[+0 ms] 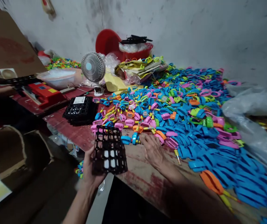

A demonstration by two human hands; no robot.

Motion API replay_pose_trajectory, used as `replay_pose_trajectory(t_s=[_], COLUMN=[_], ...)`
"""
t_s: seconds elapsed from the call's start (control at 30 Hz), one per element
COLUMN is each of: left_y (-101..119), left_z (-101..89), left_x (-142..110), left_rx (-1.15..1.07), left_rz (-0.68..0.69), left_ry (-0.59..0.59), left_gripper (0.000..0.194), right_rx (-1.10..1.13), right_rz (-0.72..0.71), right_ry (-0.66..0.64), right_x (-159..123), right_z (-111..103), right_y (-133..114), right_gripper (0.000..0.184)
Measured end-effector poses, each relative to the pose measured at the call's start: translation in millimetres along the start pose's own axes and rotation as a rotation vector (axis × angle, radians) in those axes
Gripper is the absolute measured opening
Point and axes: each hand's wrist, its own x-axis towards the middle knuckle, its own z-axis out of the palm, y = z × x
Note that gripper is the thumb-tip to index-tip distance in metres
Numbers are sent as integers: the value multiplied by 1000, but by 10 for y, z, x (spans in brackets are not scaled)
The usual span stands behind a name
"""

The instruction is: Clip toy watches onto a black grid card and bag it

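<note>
My left hand [90, 171] grips a black plastic tray [111, 138] by its left side and lower edge, tilted up over the table's front edge. The tray has rows of cells, and white shows through several of them. My right hand [153, 151] hovers at the near edge of the heap, fingers apart and slightly bent, holding nothing that I can see. Just beyond its fingertips lies a blue watch-shaped plastic toy [135, 137] with a yellow stick. Pink watch-shaped toys [172, 142] lie to the right of that hand. Many blue ones [194, 143] spread farther right.
A stack of black trays [79, 112] sits on the red table [77, 137], near a fan [93, 67] and a red machine [43, 93]. Another person's arm [0, 92] reaches in at left. Open cardboard boxes [5, 149] stand below; a plastic bag [252, 102] lies at right.
</note>
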Motion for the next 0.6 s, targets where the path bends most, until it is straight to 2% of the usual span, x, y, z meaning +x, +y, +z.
replay_pose_trajectory(t_s=[0.1,0.17,0.23,0.3,0.33,0.4,0.47,0.53,0.6], left_y=[-170,-188,-173,-139,-119,-84,-78,-115,-192], left_z=[-60,-82,-126,-210,-263,-369,-437,-426,-326], left_x=[-38,-28,-31,-50,-62,-78,-70,-38,6], left_rx=[-44,13,111,251,327,460,554,604,629], left_rz=[-179,-172,-67,44,82,135,188,269,349], left_ry=[0,1,0,-21,-14,45,135,175,135], left_gripper=[35,44,58,68,71,78,85,88,85], right_rx=[34,35,24,-3,-9,9,46,170,416], right_rz=[49,57,-46,-155,-158,-81,-9,57,179], right_ry=[74,133,117,60,37,1,-26,-14,66], right_x=[16,104,203,274,296,320,335,349,368], right_z=[-182,-288,-293,-184,-105,37,85,-2,-191], right_y=[-47,-133,-250,-351,-381,-377,-281,-105,119], right_gripper=[43,34,31,33,36,37,29,20,24])
